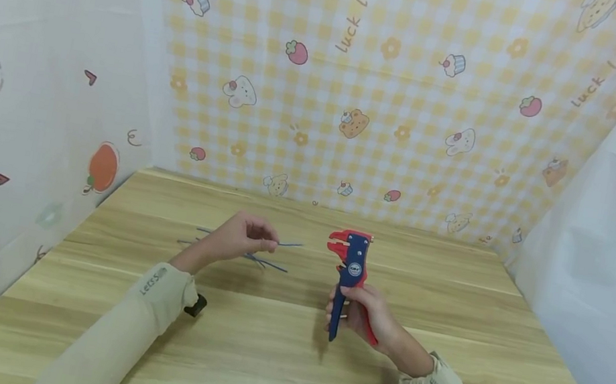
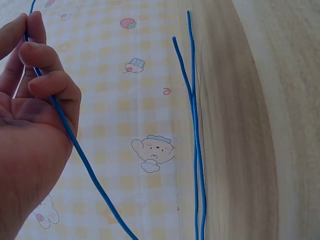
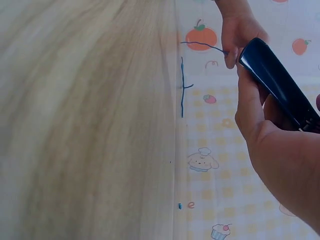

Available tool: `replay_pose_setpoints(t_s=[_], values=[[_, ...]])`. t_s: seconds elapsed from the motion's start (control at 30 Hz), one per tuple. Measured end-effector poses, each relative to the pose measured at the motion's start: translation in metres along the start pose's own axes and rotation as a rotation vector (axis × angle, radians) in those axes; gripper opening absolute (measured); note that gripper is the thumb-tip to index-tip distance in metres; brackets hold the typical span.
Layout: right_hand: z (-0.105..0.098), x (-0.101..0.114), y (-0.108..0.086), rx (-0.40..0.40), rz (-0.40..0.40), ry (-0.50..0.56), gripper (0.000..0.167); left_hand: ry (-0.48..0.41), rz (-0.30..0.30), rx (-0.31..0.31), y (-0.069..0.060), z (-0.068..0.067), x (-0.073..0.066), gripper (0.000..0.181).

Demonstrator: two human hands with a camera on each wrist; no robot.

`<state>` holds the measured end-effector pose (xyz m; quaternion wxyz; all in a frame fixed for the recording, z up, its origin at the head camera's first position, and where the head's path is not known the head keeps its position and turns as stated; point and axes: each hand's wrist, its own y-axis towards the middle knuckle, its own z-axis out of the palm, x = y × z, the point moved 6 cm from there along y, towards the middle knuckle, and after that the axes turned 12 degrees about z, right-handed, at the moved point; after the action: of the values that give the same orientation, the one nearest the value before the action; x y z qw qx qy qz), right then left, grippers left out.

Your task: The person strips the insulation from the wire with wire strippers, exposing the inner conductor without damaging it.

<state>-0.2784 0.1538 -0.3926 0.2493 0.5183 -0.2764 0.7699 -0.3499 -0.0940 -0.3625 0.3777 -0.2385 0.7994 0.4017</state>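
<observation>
My left hand pinches a thin blue wire between thumb and fingertips, above the left part of the table. One end points right, towards the tool. In the left wrist view the wire runs down past the curled fingers. My right hand grips a wire stripper with red and dark blue handles. It stands upright, its red jaws at the top facing left, apart from the wire. Other blue wires lie crossed on the table beneath my left hand; two of these loose wires show in the left wrist view.
The wooden table ends at a checked yellow backdrop. White sheets hang at both sides. A tiny blue piece lies near the table's far edge in the right wrist view.
</observation>
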Motion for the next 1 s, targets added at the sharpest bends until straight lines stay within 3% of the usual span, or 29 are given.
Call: replay_pose_setpoints(t_s=[0.27,0.47,0.7,1.0], values=[[0.002,-0.001,0.0,0.01,0.028,-0.012,0.019,-0.014,-0.042,0.038,-0.004,0.004,0.004,0.018],[0.001,-0.002,0.0,0.003,0.038,-0.026,0.018,-0.002,-0.09,0.121,-0.01,0.011,0.009,0.017],[0.002,-0.001,-0.001,0.007,0.046,-0.048,0.018,0.004,-0.063,0.237,-0.014,0.022,0.014,0.018],[0.004,-0.001,0.0,0.038,0.029,-0.049,0.019,0.023,-0.13,0.28,-0.019,0.028,0.015,0.012]])
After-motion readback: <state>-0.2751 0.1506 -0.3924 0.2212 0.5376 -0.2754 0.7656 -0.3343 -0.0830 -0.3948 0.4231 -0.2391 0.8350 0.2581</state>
